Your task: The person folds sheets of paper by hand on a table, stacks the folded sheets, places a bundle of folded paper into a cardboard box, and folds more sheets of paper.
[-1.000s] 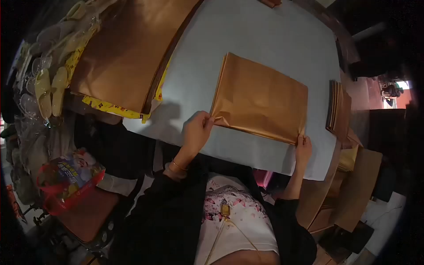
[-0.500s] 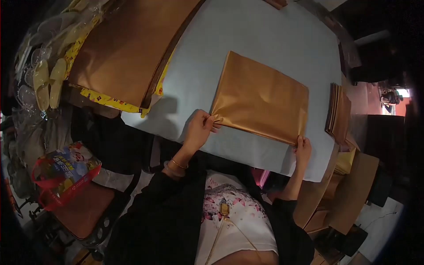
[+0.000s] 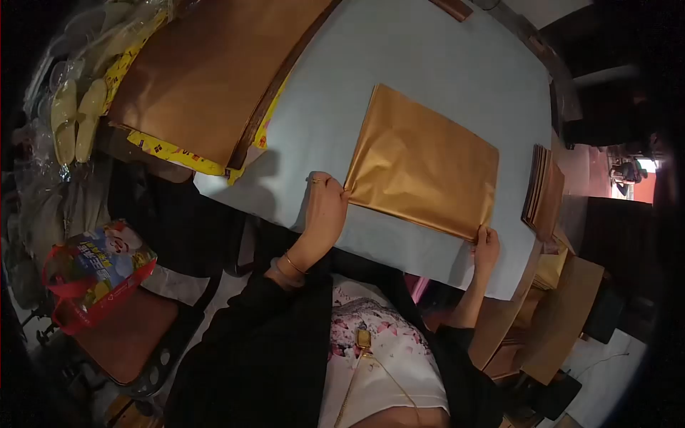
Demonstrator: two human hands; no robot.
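A folded, shiny gold-brown sheet (image 3: 424, 167) lies on the pale blue-grey tabletop (image 3: 457, 64), creased toward its left side. My left hand (image 3: 327, 205) is closed at the sheet's near left corner, its fingertips pinching the edge. At the near right corner, the thumb and fingers of my right hand (image 3: 486, 247) grip the sheet too. To the left lies a stack of large brown sheets (image 3: 214, 78) on yellow printed material (image 3: 175, 157). A pile of folded brown pieces (image 3: 544, 192) rests near the table's right edge.
On the left, a red-trimmed printed bag (image 3: 103, 267) sits on a brown chair (image 3: 128, 335). Pale slippers (image 3: 77, 118) in clear plastic hang beyond it. An open cardboard box (image 3: 564, 317) with folded brown pieces stands at the lower right. A brown strip (image 3: 452, 8) lies at the table's far edge.
My left hand has turned, its knuckles now raised at the corner. Creases on the sheet's left part have shifted. My right hand stays at its corner; the view has moved slightly.
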